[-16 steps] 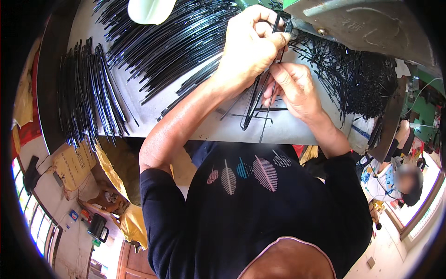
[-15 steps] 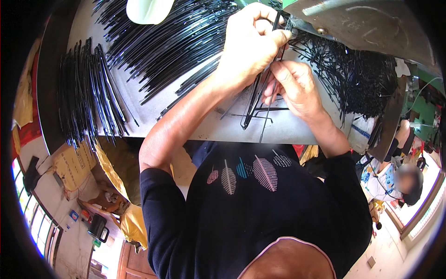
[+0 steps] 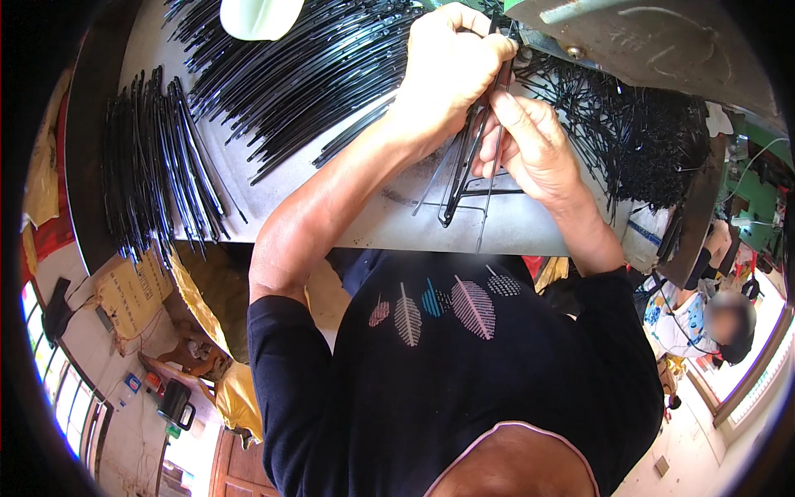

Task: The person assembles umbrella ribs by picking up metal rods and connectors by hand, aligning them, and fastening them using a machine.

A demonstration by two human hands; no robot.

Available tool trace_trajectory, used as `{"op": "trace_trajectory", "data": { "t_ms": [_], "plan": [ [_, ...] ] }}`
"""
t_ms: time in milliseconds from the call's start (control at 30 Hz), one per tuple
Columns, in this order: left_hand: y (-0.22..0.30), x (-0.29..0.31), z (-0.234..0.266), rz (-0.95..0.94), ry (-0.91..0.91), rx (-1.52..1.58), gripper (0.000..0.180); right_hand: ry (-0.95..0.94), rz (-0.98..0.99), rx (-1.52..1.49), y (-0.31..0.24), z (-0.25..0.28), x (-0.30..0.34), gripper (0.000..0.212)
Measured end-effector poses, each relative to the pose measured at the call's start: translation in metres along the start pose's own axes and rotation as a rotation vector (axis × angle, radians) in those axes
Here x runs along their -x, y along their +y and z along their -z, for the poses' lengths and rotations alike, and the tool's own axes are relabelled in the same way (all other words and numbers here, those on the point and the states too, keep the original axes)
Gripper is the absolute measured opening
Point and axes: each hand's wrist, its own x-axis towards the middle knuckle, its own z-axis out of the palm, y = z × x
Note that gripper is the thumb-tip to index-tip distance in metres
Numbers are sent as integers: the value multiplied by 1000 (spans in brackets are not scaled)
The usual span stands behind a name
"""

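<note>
My left hand (image 3: 451, 70) is closed on the upper part of a few long, thin black rods (image 3: 456, 192) that look like umbrella ribs. Their lower ends hang slanting over the pale tabletop (image 3: 373, 224). Just below it, to the right, my right hand (image 3: 537, 147) pinches a thinner black rod (image 3: 484, 219) between thumb and fingers. The upper rod ends reach the edge of a metal machine (image 3: 646, 41), where my left fingers partly hide them. Other thin rods lie on the table behind the held ones.
A broad pile of black rods (image 3: 290, 83) covers the table's far left, with a smaller bundle (image 3: 157, 166) nearer the left edge. Tangled thin black pieces (image 3: 646, 137) heap up under the machine. A pale lamp shade (image 3: 261, 15) hangs above. Another person (image 3: 683, 319) is off to the right.
The lower ends of the held rods have swung slightly right. My right hand has shifted a little right, and my left fingers sit slightly higher at the machine edge.
</note>
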Motion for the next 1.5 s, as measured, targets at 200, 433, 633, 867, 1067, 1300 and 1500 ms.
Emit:
{"op": "trace_trajectory", "data": {
  "t_ms": [200, 433, 633, 867, 1067, 1300, 1500],
  "plan": [
    [4, -6, 1, 27, -76, -72, 7, 13, 27, 295, -15, 8, 4, 37],
    [25, -4, -1, 124, -146, -236, 12, 84, 446, 1252, -8, 29, 43, 14],
    [23, 5, 14, 58, -207, -5, 9, 43, 782, 1662, 10, 17, 35, 11],
    [99, 44, 147, -266, 261, -1263, 27, 309, 688, 1531, 10, 23, 29, 17],
    [74, 50, 122, -651, 265, -1506, 16, 240, 596, 1542, -5, 10, 30, 22],
    [12, 32, 60, -806, -9, -1548, 13, 127, 550, 1564, -1, 17, 36, 15],
    [-19, 11, 50, -843, 47, -1673, 12, 165, 575, 1574, -4, 17, 28, 15]
  ]
}}
